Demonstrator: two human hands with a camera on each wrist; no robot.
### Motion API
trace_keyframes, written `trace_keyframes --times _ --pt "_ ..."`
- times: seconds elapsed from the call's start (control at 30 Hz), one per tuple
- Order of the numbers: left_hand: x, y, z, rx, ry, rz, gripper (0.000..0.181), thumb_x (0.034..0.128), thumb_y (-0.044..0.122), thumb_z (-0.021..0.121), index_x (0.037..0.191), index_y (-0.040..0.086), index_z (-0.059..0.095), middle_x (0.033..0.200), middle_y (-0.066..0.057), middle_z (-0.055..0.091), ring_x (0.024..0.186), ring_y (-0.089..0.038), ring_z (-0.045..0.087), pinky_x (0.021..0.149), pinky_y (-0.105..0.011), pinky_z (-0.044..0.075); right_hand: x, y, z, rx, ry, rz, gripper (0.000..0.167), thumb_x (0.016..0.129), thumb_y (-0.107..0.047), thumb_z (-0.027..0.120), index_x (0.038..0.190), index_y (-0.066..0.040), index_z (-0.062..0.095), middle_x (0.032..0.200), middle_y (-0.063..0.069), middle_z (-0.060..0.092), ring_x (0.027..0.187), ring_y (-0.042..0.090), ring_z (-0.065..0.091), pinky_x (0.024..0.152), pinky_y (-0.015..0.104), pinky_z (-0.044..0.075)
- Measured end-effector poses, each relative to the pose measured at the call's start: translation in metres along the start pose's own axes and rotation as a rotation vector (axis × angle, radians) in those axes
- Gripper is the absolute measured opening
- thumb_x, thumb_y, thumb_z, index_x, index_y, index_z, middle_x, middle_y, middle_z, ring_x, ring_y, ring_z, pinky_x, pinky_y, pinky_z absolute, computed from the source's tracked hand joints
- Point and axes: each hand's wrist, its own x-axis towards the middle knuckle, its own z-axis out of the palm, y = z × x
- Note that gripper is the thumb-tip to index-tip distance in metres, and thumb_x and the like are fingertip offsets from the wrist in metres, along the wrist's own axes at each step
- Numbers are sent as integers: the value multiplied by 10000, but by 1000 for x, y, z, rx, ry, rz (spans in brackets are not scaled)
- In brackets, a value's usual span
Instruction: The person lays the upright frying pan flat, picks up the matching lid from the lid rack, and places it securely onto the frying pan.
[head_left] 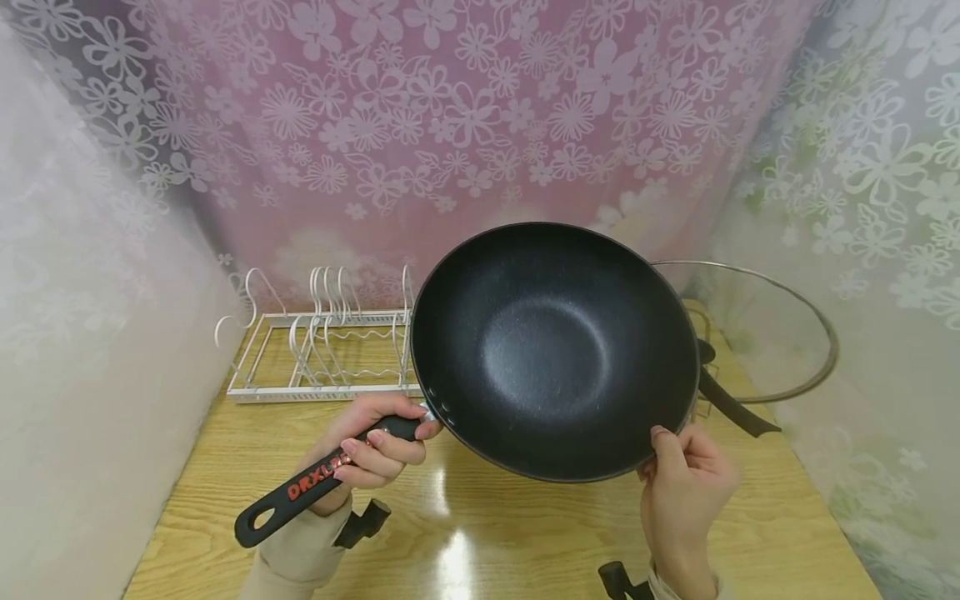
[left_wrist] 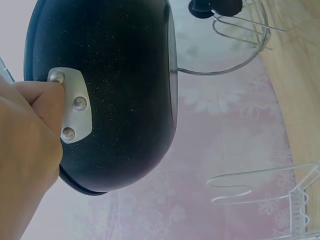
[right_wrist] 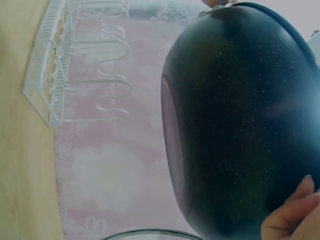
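Observation:
A black wok (head_left: 546, 350) is held above the table, its dark inside tilted toward the head camera. My left hand (head_left: 382, 442) grips the wok's black handle (head_left: 288, 497), which bears red lettering, close to where it joins the pan. At the lower right rim, my right hand (head_left: 686, 479) pinches the edge, thumb on the inner side and fingers behind. The left wrist view shows the speckled outer side with a riveted metal bracket (left_wrist: 80, 106). In the right wrist view, fingers (right_wrist: 292, 215) touch the outside of the wok.
A white wire dish rack (head_left: 322, 392) stands at the back left of the wooden table (head_left: 525, 542). Behind the wok on the right is a glass lid (head_left: 810, 383) with a metal rim, on a wire stand (left_wrist: 240, 32). Flowered curtains (head_left: 465, 125) enclose the table.

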Motion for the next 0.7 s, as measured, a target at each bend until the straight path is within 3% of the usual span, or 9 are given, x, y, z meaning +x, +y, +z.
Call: trace_keyframes --times 0.37,0.7 --pt "-5 -13 -14 -14 10 -27 146 1053 238 371 1050 115 449 636 43 252 398 -31 313 302 -185 264 -23 7 -15 -7 18 16 411 807 289 450 472 68 361 410 83 452 305 122 401 301 208 312" --pt "-9 -23 -30 -70 -17 -45 154 1056 254 360 1048 119 433 638 48 253 399 -24 294 311 -178 294 -36 14 -29 -40 26 25 399 780 308 431 470 65 368 411 65 458 313 111 413 301 204 338"
